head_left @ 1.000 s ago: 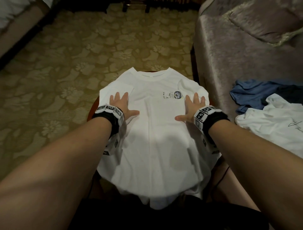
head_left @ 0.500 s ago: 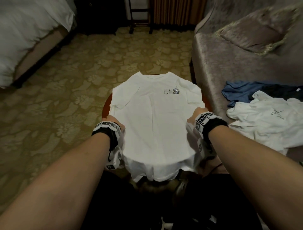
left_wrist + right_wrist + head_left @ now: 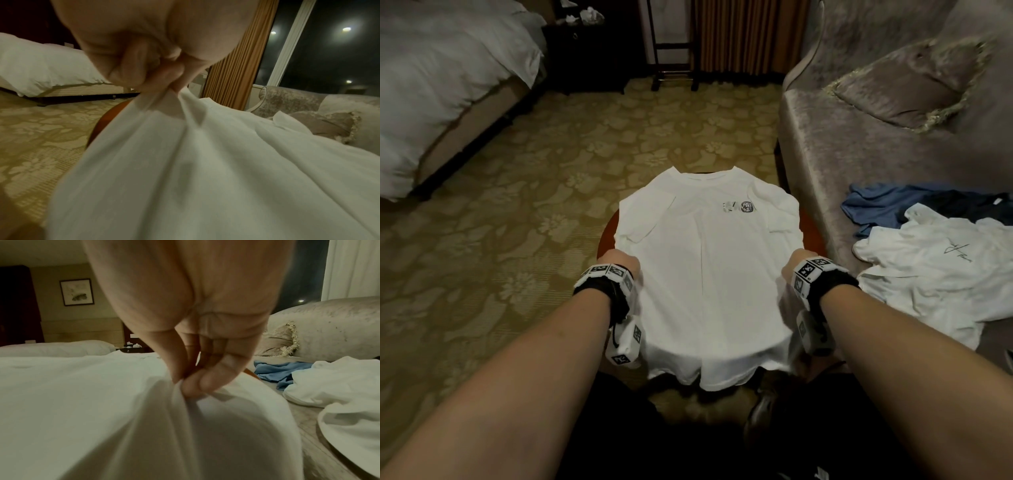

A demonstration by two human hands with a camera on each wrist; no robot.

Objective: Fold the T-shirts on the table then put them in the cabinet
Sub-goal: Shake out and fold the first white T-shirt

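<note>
A white T-shirt [image 3: 709, 274] with a small chest logo lies face up over a small round wooden table [image 3: 606, 229], its hem hanging off the near edge. My left hand [image 3: 619, 262] pinches the shirt's left side edge; in the left wrist view the fingers [image 3: 164, 76] bunch the white T-shirt [image 3: 205, 162]. My right hand [image 3: 796, 262] pinches the right side edge; in the right wrist view thumb and fingers [image 3: 193, 382] gather the white T-shirt [image 3: 82, 402]. No cabinet is in view.
A grey sofa [image 3: 859, 144] stands right of the table, with a cushion [image 3: 907, 85], a blue garment [image 3: 876, 209] and another white T-shirt [image 3: 945, 270] on its seat. A bed [image 3: 441, 78] sits at far left. Patterned carpet [image 3: 517, 222] surrounds the table.
Both hands went from lying flat on the shirt's upper part to pinching its side edges lower down. The head view pulled back and up, showing more of the room.
</note>
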